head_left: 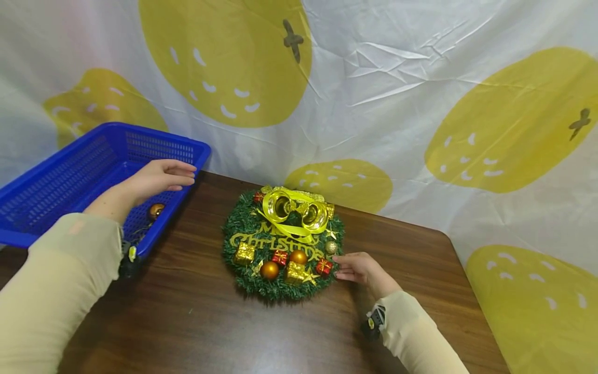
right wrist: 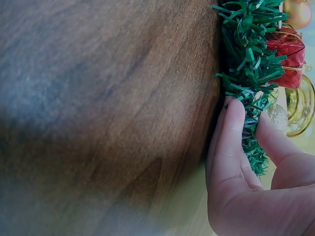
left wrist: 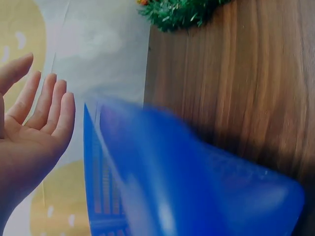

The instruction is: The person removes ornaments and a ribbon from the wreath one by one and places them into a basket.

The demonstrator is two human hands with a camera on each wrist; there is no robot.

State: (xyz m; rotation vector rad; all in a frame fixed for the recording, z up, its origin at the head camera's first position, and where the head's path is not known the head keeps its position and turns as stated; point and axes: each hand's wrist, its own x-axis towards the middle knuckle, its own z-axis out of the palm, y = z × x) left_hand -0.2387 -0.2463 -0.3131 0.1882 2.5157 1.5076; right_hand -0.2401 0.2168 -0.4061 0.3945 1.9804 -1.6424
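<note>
A green Christmas wreath lies on the table, with gold "Christmas" lettering across it. Two gold bells with a yellow ribbon sit at its top; orange balls, red gift boxes and gold gift boxes decorate it. My right hand holds the wreath's right edge, thumb on one side and fingers on the other, as the right wrist view shows. My left hand is above the right side of the blue basket, fingers extended and nothing in it.
An orange-brown ball lies inside the basket near its right wall. The brown wooden table ends on the right at a rounded corner. Behind it hangs a white cloth with yellow fruit prints.
</note>
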